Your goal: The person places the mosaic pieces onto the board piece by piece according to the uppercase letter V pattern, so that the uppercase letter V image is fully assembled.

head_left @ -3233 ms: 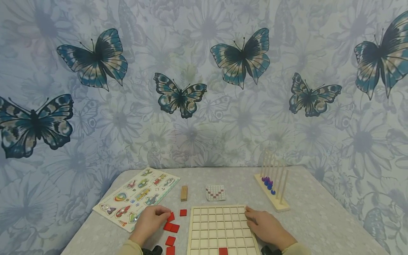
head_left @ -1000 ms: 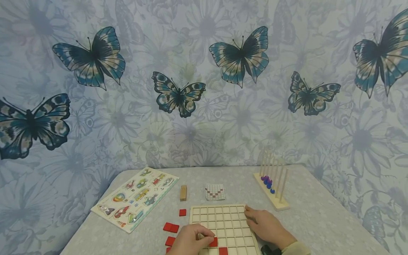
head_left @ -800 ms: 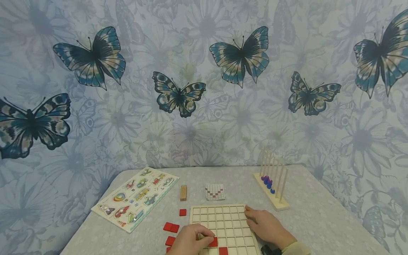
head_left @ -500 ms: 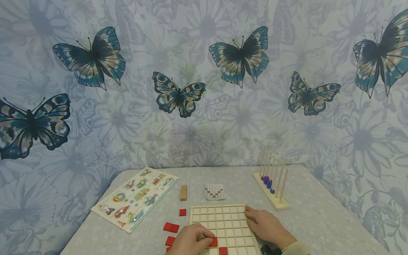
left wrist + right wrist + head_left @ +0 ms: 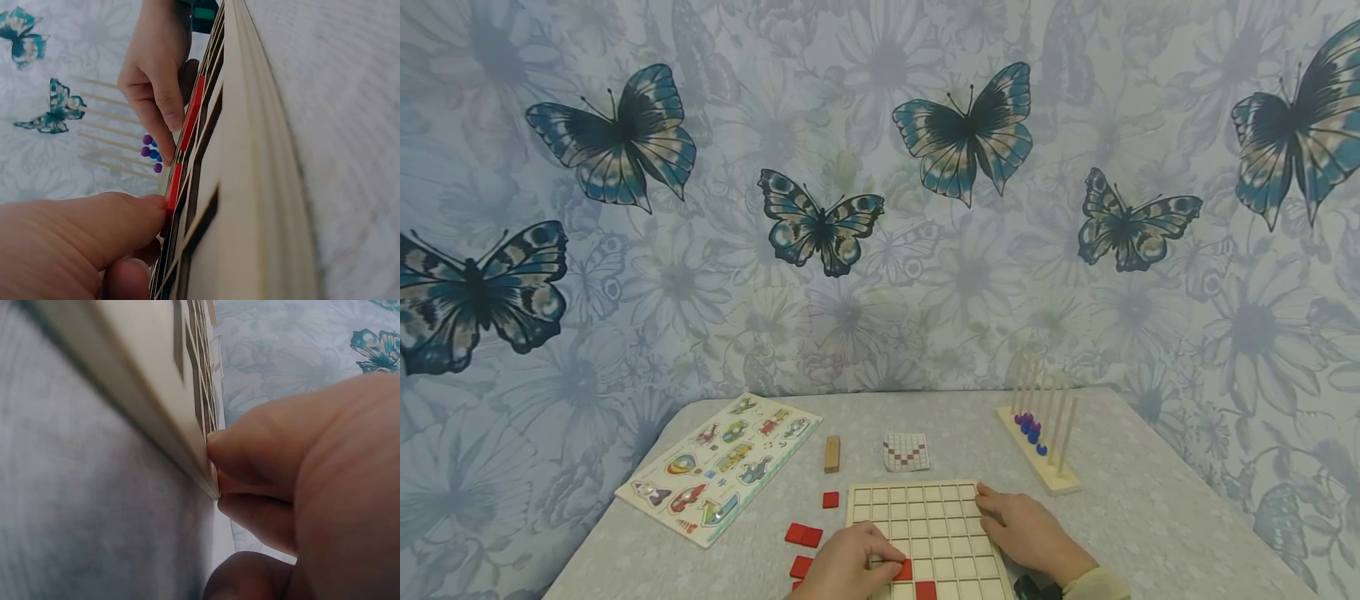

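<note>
My left hand pinches a red square tile between thumb and fingers, low over the wooden grid board. In the left wrist view, that tile sits at a cell, its lower end hidden by the thumb. One cell to the right and nearer me, another red tile lies in the board. At the board's right edge, my right hand grips the frame, thumb on the rim and fingers against the side, as the right wrist view shows.
Left of the board lie several loose red tiles. Behind it are a pattern card and a small wooden block. A picture puzzle board lies at left; a peg stand with purple and blue beads stands at right.
From the loose tiles at left, my left hand has carried one red tile right onto the board. Over the last second it hardly moves. My right hand stays on the board's edge.
</note>
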